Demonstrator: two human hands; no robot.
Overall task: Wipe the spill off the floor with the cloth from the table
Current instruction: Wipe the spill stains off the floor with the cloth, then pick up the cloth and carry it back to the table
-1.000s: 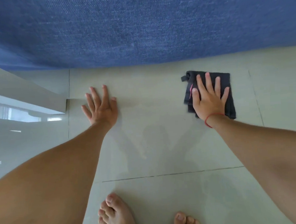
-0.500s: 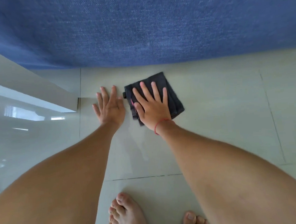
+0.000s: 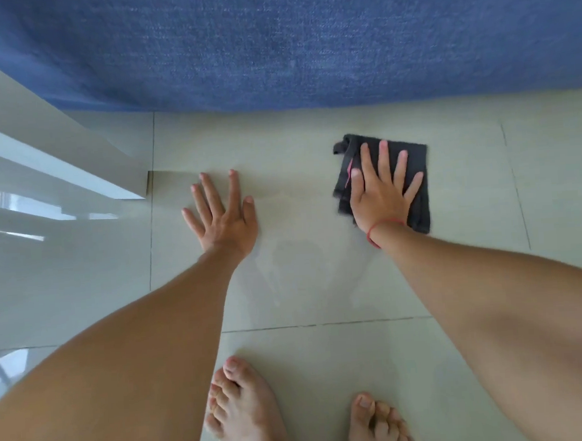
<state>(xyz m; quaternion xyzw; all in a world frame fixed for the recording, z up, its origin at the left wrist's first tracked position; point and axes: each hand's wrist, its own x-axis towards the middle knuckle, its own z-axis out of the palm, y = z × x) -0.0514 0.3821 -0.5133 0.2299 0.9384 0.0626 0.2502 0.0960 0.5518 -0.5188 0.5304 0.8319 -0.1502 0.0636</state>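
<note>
Two hands flat on pale tiled floor [image 3: 312,144]: right hand [image 3: 381,194] presses folded dark grey cloth [image 3: 415,165], ungripped; left hand [image 3: 224,217] bare, splayed. Risk: damp glossy tile, bracing palm could slip.

The cloth [image 3: 416,178] lay flat on the floor [image 3: 321,286], right of centre, with the right hand [image 3: 381,194] spread on top of it. The left hand [image 3: 222,214] rested palm down on the floor to the left, well apart from the cloth. Beyond both hands lay the rug [image 3: 306,42]. A table leg [image 3: 61,159] stood at far left. Two bare feet [image 3: 247,414] stood nearer, below the hands.
</note>
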